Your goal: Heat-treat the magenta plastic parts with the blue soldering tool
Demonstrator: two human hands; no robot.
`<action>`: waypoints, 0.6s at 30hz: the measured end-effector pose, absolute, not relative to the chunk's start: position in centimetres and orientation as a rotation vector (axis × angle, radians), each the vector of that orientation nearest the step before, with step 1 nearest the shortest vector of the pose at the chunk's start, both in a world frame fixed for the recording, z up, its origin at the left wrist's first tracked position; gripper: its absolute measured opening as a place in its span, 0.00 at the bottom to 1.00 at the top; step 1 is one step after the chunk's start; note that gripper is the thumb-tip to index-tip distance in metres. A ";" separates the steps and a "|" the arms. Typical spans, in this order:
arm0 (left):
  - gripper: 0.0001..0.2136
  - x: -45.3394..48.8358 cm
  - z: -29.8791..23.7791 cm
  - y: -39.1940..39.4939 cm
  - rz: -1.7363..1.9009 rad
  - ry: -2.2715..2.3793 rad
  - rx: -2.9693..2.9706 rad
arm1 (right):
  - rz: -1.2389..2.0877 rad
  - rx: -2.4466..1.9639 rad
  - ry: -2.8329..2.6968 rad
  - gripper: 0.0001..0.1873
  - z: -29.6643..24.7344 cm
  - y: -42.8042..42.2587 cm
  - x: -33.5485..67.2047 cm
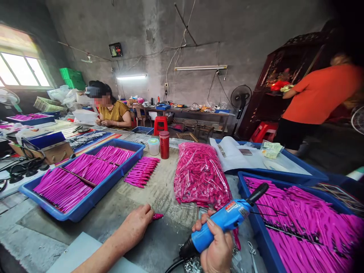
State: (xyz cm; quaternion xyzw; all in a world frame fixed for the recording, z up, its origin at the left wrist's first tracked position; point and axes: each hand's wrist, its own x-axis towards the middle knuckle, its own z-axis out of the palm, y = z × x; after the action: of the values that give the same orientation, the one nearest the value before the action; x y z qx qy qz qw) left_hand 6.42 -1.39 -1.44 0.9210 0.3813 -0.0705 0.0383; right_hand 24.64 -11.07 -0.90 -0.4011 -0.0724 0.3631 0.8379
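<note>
My left hand (135, 224) rests on the table, fingers closed on a small pink piece (157, 216) whose tip pokes out to the right. My right hand (216, 248) grips a blue electric hand tool (220, 224) with a black tip pointing up and right, its cord trailing down. A clear bag full of pink pieces (200, 175) lies just beyond both hands. A loose pile of magenta pieces (142, 171) lies on the table left of the bag.
A blue tray of magenta sticks (82, 207) stands left, another blue tray (257, 223) right. A red flask (164, 145) and a lidded cup (154, 146) stand behind. One person sits at the far left; another in orange stands far right.
</note>
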 end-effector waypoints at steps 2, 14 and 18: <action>0.11 6.1 -1.6 -1.6 -0.177 1.135 2.831 | 0.773 -0.855 -0.144 0.23 -0.9 -11.1 24.6; 0.11 6.4 -1.2 -1.8 -0.152 1.217 2.736 | 0.769 -0.851 -0.133 0.23 -0.6 -11.0 24.6; 0.12 6.7 -1.7 -1.7 -0.184 1.256 2.743 | 0.777 -0.843 -0.137 0.23 -0.8 -11.1 24.7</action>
State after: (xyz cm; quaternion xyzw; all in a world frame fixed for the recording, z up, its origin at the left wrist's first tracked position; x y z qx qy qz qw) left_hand 6.75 -1.70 -1.66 0.9059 0.4149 -0.0607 0.0596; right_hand 24.69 -11.12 -0.78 -0.3985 -0.0646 0.3671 0.8380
